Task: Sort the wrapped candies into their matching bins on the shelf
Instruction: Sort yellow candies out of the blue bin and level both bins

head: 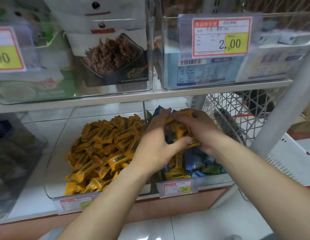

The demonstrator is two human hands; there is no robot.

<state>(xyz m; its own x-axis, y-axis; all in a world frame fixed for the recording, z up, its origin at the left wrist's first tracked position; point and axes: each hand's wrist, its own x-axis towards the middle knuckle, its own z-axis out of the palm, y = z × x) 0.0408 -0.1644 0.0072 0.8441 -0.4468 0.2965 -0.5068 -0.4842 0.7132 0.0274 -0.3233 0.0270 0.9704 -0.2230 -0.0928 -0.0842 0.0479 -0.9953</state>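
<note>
Both hands close together on a clutch of yellow wrapped candies (181,130). The left hand (156,146) cups it from the left, fingers curled and thumb underneath. The right hand (203,130) grips it from the right, fingers bent over the top. Directly beneath the grip sits the right clear bin (218,179), holding blue wrapped candies (197,160) with a few yellow ones mixed in. Just left of the grip, the left clear bin (52,170) is heaped with a yellow candy pile (102,149).
</note>
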